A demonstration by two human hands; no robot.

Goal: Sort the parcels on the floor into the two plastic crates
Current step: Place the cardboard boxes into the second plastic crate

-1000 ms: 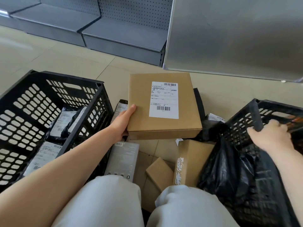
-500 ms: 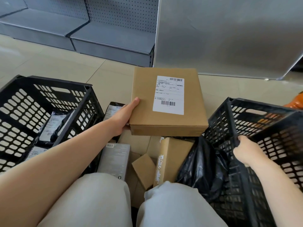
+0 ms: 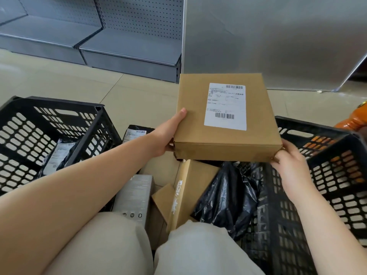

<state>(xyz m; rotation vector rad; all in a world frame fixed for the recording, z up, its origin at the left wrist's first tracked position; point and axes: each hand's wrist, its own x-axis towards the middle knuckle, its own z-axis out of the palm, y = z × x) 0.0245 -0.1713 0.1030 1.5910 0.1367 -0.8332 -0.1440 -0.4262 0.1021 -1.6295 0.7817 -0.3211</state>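
Observation:
A flat brown cardboard box with a white shipping label is held in the air between the two crates. My left hand grips its near left corner, thumb on top. My right hand holds its near right corner from below. The left black crate holds a few dark bagged parcels with labels. The right black crate sits under my right hand; its inside is mostly hidden. On the floor between my knees lie a narrow brown box, a smaller brown box, a grey box and a black plastic bag.
A black bagged parcel lies beside the left crate. Grey metal shelving and a metal panel stand ahead on the tiled floor. An orange object shows behind the right crate. My knees fill the bottom of the view.
The cardboard box has risen and shifted right toward the right crate. My right hand let go of the right crate's rim and took the box's near right corner.

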